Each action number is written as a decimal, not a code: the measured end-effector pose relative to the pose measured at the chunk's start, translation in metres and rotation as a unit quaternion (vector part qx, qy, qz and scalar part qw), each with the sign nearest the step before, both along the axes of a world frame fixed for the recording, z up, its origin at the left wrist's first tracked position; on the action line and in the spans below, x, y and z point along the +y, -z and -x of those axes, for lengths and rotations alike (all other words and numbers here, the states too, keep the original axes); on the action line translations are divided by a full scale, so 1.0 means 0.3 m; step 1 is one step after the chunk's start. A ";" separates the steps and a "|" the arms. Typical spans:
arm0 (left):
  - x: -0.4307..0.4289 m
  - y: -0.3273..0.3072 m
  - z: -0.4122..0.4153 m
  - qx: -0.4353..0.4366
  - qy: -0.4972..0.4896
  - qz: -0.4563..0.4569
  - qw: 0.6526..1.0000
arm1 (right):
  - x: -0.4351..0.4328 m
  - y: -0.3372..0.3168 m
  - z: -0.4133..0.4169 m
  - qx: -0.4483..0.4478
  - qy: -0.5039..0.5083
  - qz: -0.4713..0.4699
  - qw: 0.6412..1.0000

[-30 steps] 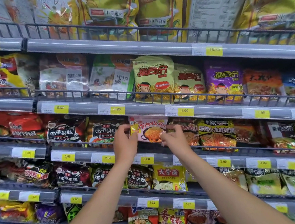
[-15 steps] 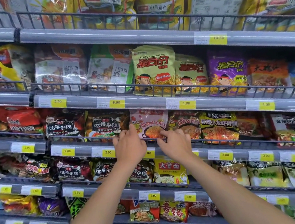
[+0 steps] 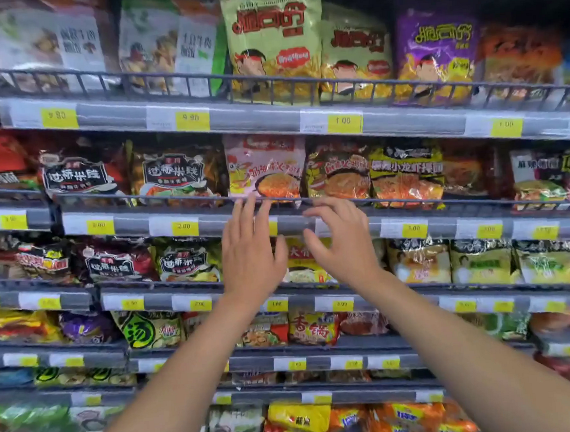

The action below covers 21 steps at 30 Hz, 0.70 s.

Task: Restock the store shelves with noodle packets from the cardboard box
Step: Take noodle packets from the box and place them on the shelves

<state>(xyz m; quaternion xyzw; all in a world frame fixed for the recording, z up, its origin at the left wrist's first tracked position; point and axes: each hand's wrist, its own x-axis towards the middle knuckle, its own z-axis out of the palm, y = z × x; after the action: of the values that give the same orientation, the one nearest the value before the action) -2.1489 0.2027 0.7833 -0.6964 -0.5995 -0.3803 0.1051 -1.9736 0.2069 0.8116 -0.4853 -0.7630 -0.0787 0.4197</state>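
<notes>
A pink noodle packet with a chicken print stands upright behind the wire rail of the grey shelf, between a dark packet and an orange-brown one. My left hand is just below it with fingers spread, holding nothing; the fingertips reach the rail. My right hand hovers beside it in front of the shelf edge, fingers curled apart and empty. The cardboard box is out of view.
Rows of shelves filled with noodle packets run above and below, each with yellow price tags. Green and purple snack bags sit on the shelf above. A yellow packet stands behind my hands.
Both hands have let go of the pink packet and drawn back down from it. The packet now stands on the shelf behind the rail. The view has shifted downward.
</notes>
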 end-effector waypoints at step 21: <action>-0.363 1.102 -0.406 0.064 0.217 0.301 0.927 | -0.387 1.156 -0.705 0.090 0.047 0.381 0.919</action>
<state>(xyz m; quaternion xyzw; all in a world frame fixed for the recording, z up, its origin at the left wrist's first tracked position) -2.0272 0.0937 0.4526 -0.8311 -0.5121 -0.1505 -0.1564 -1.7621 0.0908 0.4648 -0.6485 -0.6710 0.2423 0.2655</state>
